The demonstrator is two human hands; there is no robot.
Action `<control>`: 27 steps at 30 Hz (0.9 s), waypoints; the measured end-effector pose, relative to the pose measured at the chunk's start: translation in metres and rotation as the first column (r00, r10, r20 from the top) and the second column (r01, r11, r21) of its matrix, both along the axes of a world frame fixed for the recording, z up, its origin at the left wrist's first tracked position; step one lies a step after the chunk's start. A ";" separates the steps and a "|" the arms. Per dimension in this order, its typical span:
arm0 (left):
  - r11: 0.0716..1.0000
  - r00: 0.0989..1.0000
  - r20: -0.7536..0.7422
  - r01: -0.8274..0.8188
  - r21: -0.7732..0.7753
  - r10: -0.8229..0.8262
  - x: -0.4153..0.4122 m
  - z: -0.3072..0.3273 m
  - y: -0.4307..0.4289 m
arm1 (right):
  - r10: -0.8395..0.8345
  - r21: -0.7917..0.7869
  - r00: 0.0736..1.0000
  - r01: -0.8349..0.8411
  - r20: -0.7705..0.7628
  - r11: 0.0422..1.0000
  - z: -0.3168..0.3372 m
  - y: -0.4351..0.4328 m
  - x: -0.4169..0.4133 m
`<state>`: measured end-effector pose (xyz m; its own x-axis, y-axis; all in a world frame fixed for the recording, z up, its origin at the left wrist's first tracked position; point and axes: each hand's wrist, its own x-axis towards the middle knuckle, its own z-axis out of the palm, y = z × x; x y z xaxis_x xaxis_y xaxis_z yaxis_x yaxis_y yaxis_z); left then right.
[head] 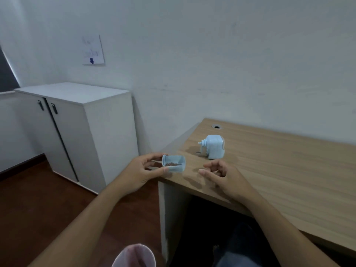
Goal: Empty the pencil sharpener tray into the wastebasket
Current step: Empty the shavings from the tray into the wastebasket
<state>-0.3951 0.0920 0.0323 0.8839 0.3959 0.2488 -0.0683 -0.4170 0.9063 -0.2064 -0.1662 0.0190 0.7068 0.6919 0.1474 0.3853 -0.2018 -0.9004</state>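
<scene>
My left hand (143,171) holds the pale blue sharpener tray (174,164) by its left end, thumb and fingers pinching it. Brown shavings lie inside the tray, which is level above the desk's left corner. The pale blue crank sharpener (214,146) stands upright on the wooden desk (279,170), just behind and to the right of the tray. My right hand (221,175) hovers over the desk to the right of the tray, fingers loosely curled and apart, holding nothing. A pinkish round rim (134,256) shows at the bottom edge, possibly the wastebasket; I cannot tell for sure.
A white two-door cabinet (77,128) stands at the left against the wall. Dark wooden floor (48,199) lies between cabinet and desk. A cable hole (217,126) sits at the desk's far corner. A paper sign (93,50) hangs on the wall.
</scene>
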 end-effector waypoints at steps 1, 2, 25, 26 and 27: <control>1.000 1.000 0.003 -0.010 0.003 0.010 -0.008 0.001 0.005 | 0.060 0.005 0.998 -0.060 -0.014 0.998 0.003 0.009 -0.014; 1.000 1.000 0.002 -0.021 0.001 0.021 -0.017 0.001 0.009 | 0.120 0.019 0.992 -0.120 -0.029 0.993 0.006 0.020 -0.027; 0.910 0.931 -0.127 -0.361 -0.205 0.341 -0.171 -0.171 0.100 | 0.414 -0.125 0.907 -0.421 -0.079 0.898 -0.142 0.205 -0.146; 0.892 0.927 -0.150 -0.372 -0.258 0.343 -0.170 -0.185 0.099 | 0.404 -0.146 0.910 -0.415 -0.095 0.898 -0.153 0.204 -0.147; 0.872 0.924 -0.167 -0.381 -0.306 0.345 -0.170 -0.197 0.096 | 0.401 -0.169 0.910 -0.413 -0.102 0.895 -0.162 0.205 -0.147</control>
<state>-0.5652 0.1880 -0.1645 0.6757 0.7363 -0.0361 0.1326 -0.0732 0.9885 -0.3531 0.0385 -0.1430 0.3607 0.9316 -0.0444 0.4127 -0.2021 -0.8882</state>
